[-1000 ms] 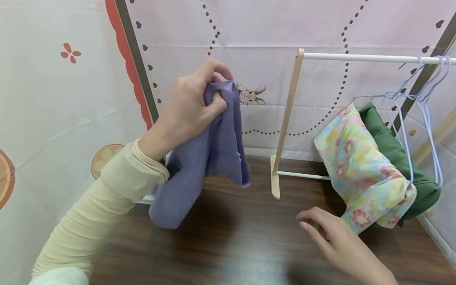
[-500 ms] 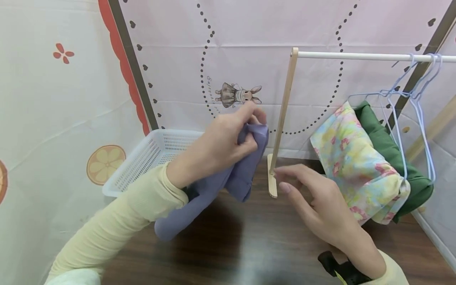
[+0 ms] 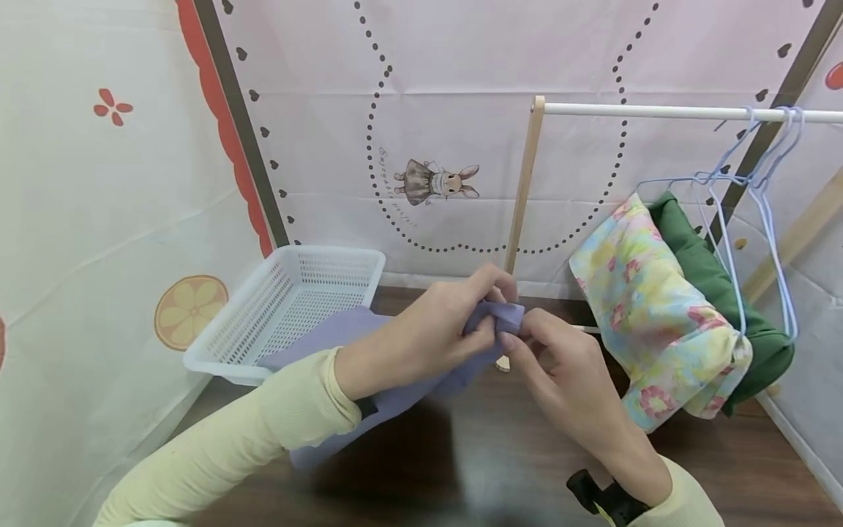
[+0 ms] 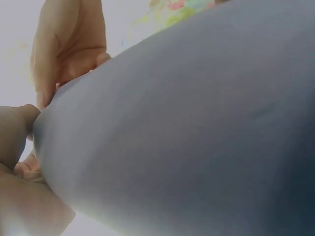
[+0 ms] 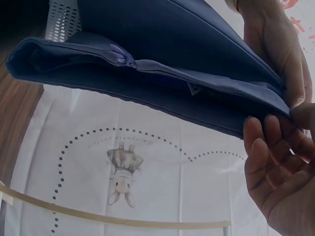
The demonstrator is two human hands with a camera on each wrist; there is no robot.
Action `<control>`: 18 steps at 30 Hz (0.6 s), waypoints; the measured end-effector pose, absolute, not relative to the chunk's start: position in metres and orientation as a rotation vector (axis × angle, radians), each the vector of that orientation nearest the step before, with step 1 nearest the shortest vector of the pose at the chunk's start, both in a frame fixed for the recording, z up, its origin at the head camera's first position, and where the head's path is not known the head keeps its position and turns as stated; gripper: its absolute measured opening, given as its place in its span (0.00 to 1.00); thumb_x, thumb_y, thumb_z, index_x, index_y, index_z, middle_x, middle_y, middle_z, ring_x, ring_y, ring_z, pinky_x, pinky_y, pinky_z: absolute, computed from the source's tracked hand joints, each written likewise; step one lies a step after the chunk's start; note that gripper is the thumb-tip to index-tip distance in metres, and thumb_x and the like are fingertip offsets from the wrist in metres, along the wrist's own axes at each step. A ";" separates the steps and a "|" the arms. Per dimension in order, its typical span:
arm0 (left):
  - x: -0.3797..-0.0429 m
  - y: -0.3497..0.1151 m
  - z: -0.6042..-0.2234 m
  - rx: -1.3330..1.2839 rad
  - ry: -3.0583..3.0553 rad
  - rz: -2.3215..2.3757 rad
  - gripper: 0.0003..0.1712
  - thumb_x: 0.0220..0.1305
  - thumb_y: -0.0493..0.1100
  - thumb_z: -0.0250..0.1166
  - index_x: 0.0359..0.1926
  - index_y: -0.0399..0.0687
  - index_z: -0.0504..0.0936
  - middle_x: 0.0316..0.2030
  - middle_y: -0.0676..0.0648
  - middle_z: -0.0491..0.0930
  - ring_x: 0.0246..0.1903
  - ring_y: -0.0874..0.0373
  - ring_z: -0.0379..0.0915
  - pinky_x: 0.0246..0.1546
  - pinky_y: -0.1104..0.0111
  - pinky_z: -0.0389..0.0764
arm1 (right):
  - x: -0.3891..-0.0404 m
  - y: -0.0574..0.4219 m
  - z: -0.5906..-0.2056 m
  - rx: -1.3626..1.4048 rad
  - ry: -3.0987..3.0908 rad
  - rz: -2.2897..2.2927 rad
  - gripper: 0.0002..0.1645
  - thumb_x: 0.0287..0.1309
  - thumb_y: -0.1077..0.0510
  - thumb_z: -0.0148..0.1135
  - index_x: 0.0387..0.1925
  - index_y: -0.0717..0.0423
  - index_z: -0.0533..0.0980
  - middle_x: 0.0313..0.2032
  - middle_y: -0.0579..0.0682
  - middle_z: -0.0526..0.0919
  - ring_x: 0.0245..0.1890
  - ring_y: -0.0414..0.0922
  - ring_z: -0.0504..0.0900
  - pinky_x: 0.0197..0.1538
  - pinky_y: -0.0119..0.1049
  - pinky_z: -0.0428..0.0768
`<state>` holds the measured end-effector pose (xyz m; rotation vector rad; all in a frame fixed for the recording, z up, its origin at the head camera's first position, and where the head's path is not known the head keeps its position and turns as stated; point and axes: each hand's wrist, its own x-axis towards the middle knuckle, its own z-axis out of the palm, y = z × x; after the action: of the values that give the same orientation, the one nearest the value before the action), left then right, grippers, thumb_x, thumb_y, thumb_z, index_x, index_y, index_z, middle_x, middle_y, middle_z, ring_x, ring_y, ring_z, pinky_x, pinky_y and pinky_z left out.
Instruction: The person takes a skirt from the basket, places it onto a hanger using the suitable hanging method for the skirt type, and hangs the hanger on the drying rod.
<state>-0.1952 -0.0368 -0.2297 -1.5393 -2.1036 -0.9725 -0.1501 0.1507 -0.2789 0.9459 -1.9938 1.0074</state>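
Observation:
A plain purple garment (image 3: 342, 331) hangs between my hands, with part of it draped over the basket's near right corner. My left hand (image 3: 435, 329) grips its folded upper edge between thumb and fingers. At the same corner my right hand (image 3: 573, 373) pinches the edge with thumb and forefinger. The right wrist view shows the garment's long open edge (image 5: 177, 73), with a small bow (image 5: 122, 55) and a pale label (image 5: 194, 88) inside. In the left wrist view the purple cloth (image 4: 172, 118) fills most of the picture.
A white perforated basket (image 3: 237, 372) stands at the left. On the right is a wooden rack with a white rail (image 3: 632, 110) and several blue hangers (image 3: 731, 219). A floral garment (image 3: 652, 293) and a green garment (image 3: 691, 249) hang there, above the dark wooden surface (image 3: 487, 454).
My left hand has brought the garment down and to the right. My right hand has come up from the lower right and now pinches its edge. The basket has come into view.

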 end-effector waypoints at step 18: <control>-0.177 -0.045 -0.230 -1.388 -2.243 -0.696 0.25 0.50 0.29 0.63 0.50 0.49 0.73 0.38 0.56 0.76 0.36 0.67 0.69 0.38 0.72 0.74 | -0.126 0.161 -0.255 0.872 -1.780 1.130 0.09 0.65 0.68 0.56 0.29 0.63 0.80 0.28 0.51 0.78 0.21 0.32 0.66 0.21 0.23 0.63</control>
<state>-0.1771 -0.0454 -0.2299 -1.3878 -2.2430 -0.6957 -0.1260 0.1612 -0.2548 0.8724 -1.7798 1.1301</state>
